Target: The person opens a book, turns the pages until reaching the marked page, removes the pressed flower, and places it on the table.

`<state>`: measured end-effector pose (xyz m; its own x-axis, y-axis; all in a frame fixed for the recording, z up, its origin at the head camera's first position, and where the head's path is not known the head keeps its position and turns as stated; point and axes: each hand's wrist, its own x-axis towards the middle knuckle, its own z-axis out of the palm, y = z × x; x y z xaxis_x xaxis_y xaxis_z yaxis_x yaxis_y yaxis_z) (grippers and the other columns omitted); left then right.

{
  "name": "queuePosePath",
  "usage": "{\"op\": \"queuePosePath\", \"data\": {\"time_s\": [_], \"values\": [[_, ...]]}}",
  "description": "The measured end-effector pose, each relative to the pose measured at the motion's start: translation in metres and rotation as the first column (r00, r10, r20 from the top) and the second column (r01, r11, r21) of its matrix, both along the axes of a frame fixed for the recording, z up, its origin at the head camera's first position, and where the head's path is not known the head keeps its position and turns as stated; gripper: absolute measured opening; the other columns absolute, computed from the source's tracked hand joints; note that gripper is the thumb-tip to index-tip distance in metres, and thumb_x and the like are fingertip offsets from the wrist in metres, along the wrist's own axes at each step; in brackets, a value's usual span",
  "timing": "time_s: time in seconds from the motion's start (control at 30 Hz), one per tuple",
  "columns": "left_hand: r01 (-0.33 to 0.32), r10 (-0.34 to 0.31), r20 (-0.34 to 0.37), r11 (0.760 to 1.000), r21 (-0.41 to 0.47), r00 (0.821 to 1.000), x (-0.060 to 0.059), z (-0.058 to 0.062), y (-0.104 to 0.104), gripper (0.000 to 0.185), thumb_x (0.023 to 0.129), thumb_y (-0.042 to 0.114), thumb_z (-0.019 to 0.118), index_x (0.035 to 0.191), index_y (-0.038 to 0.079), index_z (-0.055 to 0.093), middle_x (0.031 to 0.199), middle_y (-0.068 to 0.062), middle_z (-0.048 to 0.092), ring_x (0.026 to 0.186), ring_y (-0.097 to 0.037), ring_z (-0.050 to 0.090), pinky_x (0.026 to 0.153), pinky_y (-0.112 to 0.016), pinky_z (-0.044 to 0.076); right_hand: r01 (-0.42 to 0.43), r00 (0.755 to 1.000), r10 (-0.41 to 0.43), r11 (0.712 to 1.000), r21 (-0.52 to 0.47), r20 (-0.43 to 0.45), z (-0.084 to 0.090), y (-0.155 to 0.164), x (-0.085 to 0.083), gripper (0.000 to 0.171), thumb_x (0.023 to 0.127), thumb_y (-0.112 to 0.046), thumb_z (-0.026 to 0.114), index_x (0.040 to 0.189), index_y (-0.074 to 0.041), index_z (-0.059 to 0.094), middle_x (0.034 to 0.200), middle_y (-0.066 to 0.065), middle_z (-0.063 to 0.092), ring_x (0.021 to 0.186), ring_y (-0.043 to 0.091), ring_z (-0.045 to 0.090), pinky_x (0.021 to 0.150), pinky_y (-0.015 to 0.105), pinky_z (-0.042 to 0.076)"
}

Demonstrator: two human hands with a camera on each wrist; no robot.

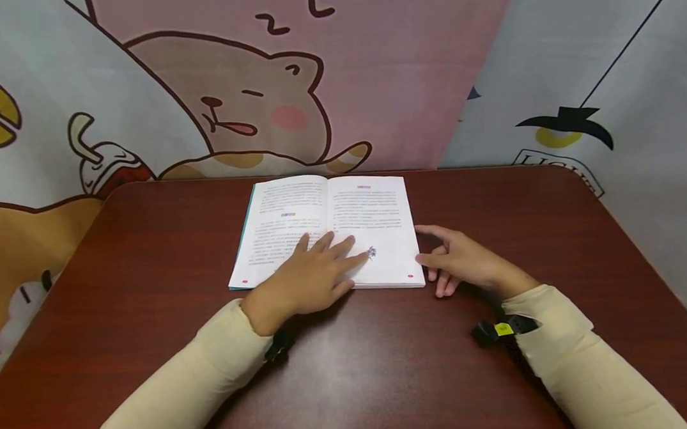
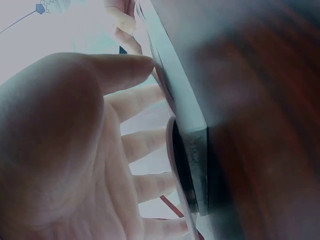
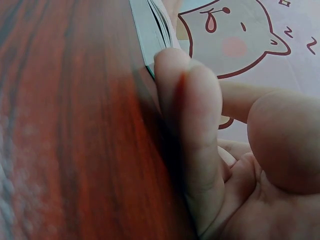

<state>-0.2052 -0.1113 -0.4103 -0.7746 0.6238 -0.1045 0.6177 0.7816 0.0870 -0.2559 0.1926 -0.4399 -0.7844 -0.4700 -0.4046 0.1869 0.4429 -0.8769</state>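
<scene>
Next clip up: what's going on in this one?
A person has a book lying open on a reddish-brown table. Their left hand rests across the lower pages, fingers spread. Their right hand is at the book's right edge; whether it grips a page is unclear.

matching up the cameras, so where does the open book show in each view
Head: open book, around the middle.
Left wrist: book edge-on, slanting from top centre toward lower right.
Right wrist: book, partly showing at top centre.
Shared landmark: brown table, right in left wrist, left in right wrist.
</scene>
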Motion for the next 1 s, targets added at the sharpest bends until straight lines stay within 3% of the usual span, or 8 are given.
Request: {"op": "queuePosePath", "data": {"time_s": [0.2, 0.47, 1.0], "values": [[-0.002, 0.002, -0.002, 1.000, -0.008, 1.000, -0.0008, -0.0010, 0.0000, 0.051, 0.105, 0.038, 0.045, 0.155, 0.034, 0.036, 0.162, -0.003, 0.037, 0.148, -0.038, 0.034, 0.112, -0.069, 0.028, 0.013, 1.000, -0.013, 1.000, 0.018, 0.009, -0.0006, -0.0002, -0.0009, 0.072, 0.099, -0.025, 0.062, 0.159, -0.020, 0.021, 0.074, 0.013, 0.062, 0.052, 0.027, 0.069, 0.052, 0.045, 0.058], [-0.011, 0.011, -0.001, 1.000, 0.009, 1.000, 0.0004, -0.0003, 0.0002, 0.049, 0.106, 0.034, 0.043, 0.154, 0.034, 0.039, 0.161, -0.004, 0.038, 0.148, -0.038, 0.035, 0.112, -0.070, 0.028, 0.019, 0.999, -0.018, 1.000, -0.011, 0.039, 0.0004, 0.0002, -0.0005, 0.061, 0.106, -0.020, 0.048, 0.160, -0.020, 0.019, 0.074, 0.013, 0.062, 0.053, 0.028, 0.069, 0.052, 0.044, 0.058], [0.000, 0.001, -0.039, 1.000, 0.026, 0.999, 0.0030, -0.0003, 0.0025, 0.053, 0.101, 0.027, 0.053, 0.153, 0.028, 0.042, 0.158, -0.009, 0.042, 0.144, -0.042, 0.039, 0.109, -0.071, 0.031, 0.025, 0.999, -0.024, 1.000, -0.017, 0.041, 0.0004, -0.0009, -0.0003, 0.064, 0.104, -0.024, 0.052, 0.159, -0.021, 0.020, 0.072, 0.012, 0.062, 0.052, 0.027, 0.069, 0.052, 0.043, 0.058]]}}
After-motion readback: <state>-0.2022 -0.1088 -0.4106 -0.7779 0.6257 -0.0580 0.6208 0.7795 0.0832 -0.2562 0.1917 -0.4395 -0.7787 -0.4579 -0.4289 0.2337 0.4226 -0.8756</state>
